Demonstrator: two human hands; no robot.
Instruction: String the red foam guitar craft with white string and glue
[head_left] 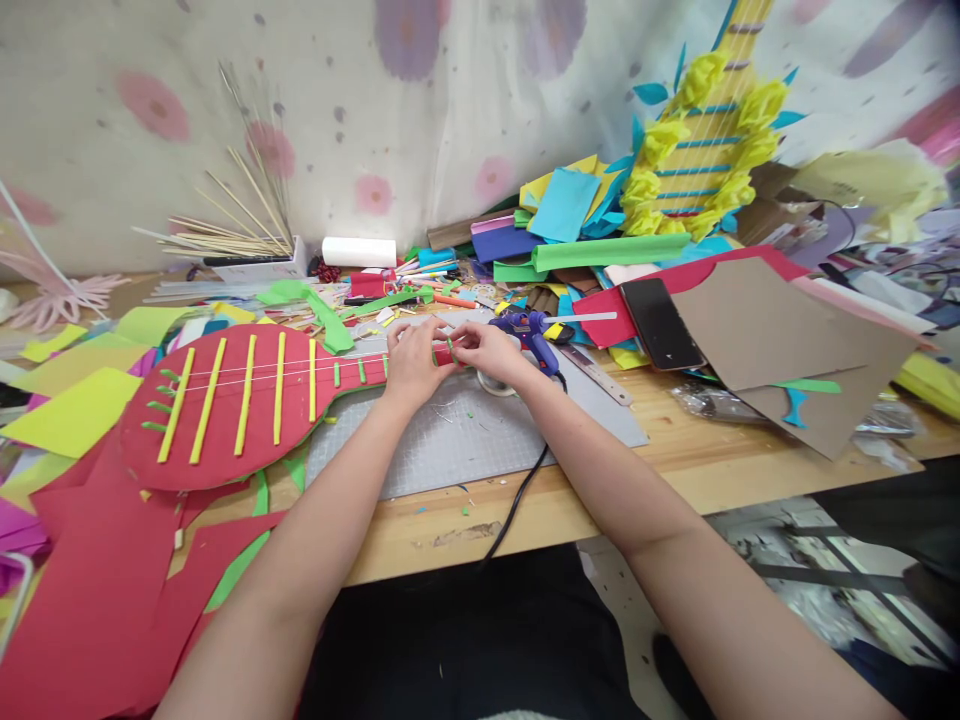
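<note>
A red paper lute point(225, 400) lies across the left side of the table, with yellow strips on its round body, green strips along its neck and pale strings running lengthwise. My left hand point(414, 358) rests over the neck, its fingers curled around it. Close beside it, my right hand point(486, 352) is closed in a pinch at a small green strip point(451, 348) near the neck's far end. Fingers partly hide the neck there. Just behind my right hand lies a blue glue gun point(525, 328) with a white glue stick in its back. A grey cutting mat point(442, 450) lies beneath.
A metal ruler point(596, 375) and a roll of tape sit by my right hand. A black phone point(660, 325) and brown cardboard point(750, 320) lie at right. Red paper point(97, 570) covers the left front. A yellow flowered paper instrument point(697, 150) stands behind. The glue gun's cable point(517, 500) crosses the table edge.
</note>
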